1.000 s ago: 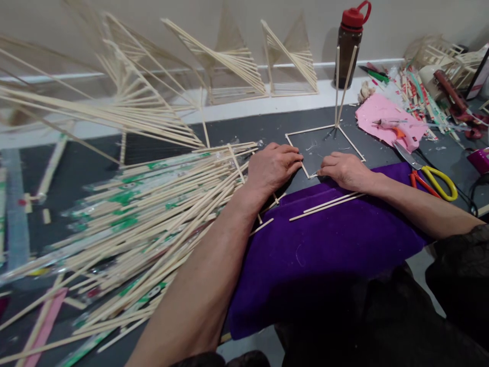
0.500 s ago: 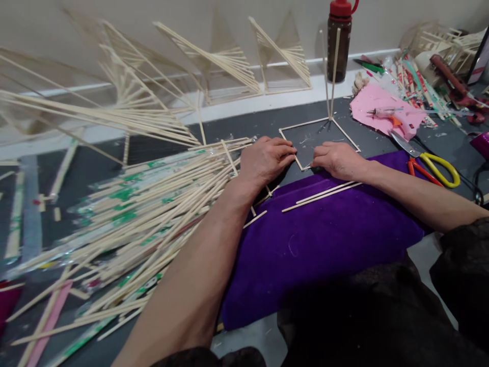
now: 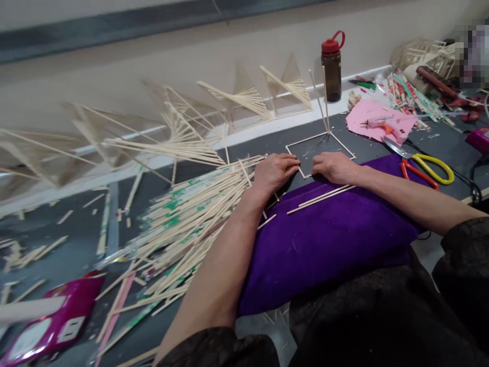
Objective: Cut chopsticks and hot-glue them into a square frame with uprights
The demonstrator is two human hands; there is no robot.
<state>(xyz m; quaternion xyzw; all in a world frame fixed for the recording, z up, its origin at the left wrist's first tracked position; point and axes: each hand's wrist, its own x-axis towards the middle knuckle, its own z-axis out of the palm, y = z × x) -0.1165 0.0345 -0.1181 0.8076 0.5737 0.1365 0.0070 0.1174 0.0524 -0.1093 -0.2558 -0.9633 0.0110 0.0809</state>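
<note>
Head view: we see the stick frame (image 3: 307, 139) just beyond the purple cloth (image 3: 324, 239), left hand (image 3: 277, 171) at its left side, right hand (image 3: 334, 167) over its near side; fingertips hidden, pinch unclear. We'd say steadying; next likely calls for aligned sides.

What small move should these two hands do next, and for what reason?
Probably hold the near corner of the square stick frame steady for a moment. The left hand is at the frame's left side, the right hand covers much of its near side, and whether that corner is firmly joined cannot be seen.
</note>
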